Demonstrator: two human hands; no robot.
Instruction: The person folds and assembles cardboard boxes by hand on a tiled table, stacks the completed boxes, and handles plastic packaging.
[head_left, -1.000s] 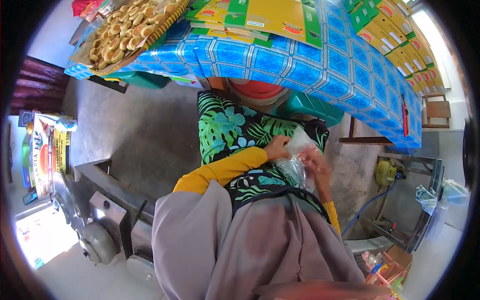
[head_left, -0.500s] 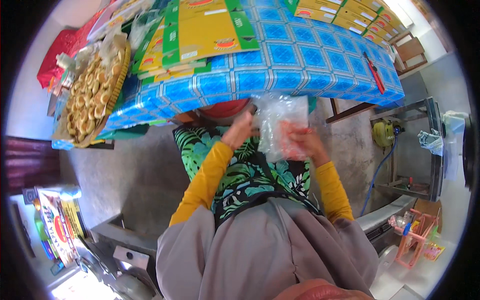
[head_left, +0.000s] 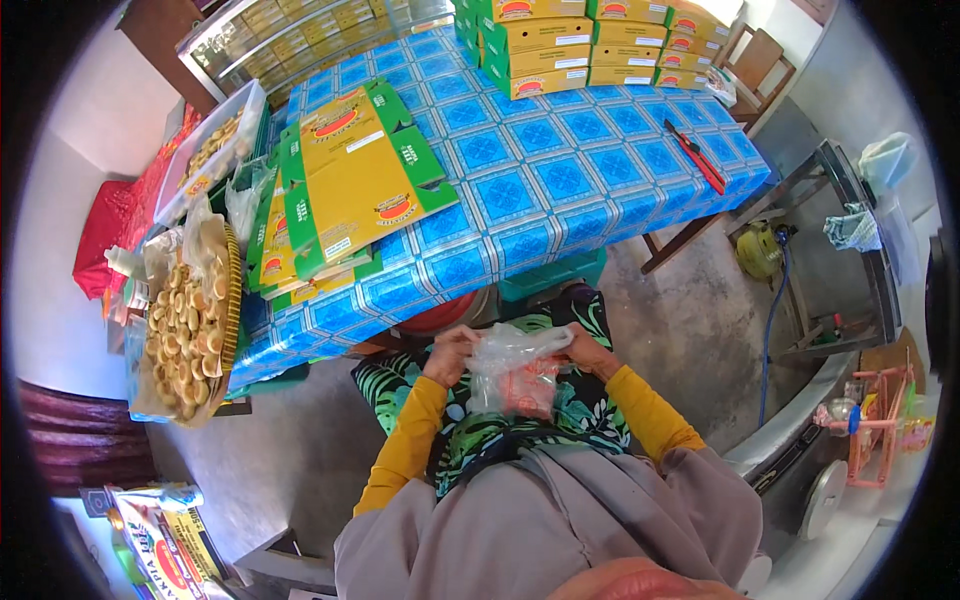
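Observation:
Over my lap hangs a clear plastic bag (head_left: 518, 378) with red marks showing on its lower part. My left hand (head_left: 450, 356) pinches its upper left edge, fingers curled closed. At the upper right edge my right hand (head_left: 588, 352) is closed on the same bag, so the top is stretched between the two. Whether the red is print on the bag or something inside, I cannot tell. Just beyond my hands, a red round container (head_left: 437, 316) shows partly under the table edge.
The table (head_left: 505, 188) has a blue checked cloth. Flat yellow-green cartons (head_left: 350, 180) lie on it, red-handled cutters (head_left: 697, 158) at the right, stacked boxes (head_left: 545, 55) behind. A woven tray of small round pastries (head_left: 187, 340) stands at left. A green gas cylinder (head_left: 760, 250) is at right.
The bag has come down nearer my lap, and both hands now hold its upper edge; before, my right hand gripped its lower right side. The view has tilted up, showing more table.

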